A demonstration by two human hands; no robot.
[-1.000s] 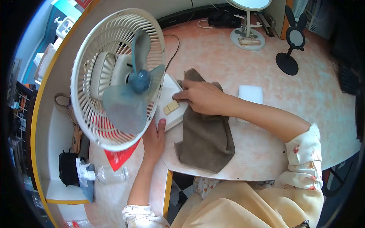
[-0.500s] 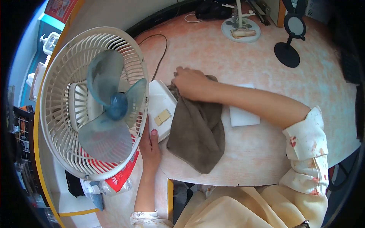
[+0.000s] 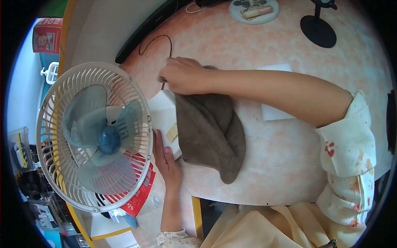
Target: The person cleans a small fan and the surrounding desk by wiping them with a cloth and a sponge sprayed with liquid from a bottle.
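A white fan [image 3: 109, 140] with blue blades and an open cage stands at the left, its white base [image 3: 162, 108] with cream buttons beside it on the desk. My left hand [image 3: 166, 159] rests at the cage's lower right edge next to the base, fingers stretched out. My right hand [image 3: 182, 76] is closed at the top of a brown cloth [image 3: 213, 132], near the dark cord [image 3: 170, 43] behind the base. The cloth hangs down over the base's right side. What the right fingertips touch is hidden.
On the pink desk [image 3: 269, 165], a white square [image 3: 275, 112] lies under my right forearm. A round white stand [image 3: 254, 12] and a black round base [image 3: 317, 31] are at the back. A red packet [image 3: 142, 194] lies below the fan.
My right hand has moved left with the cloth, toward the cord. The fan appears lower and farther left, and the view has shifted. My left hand stays beside the fan.
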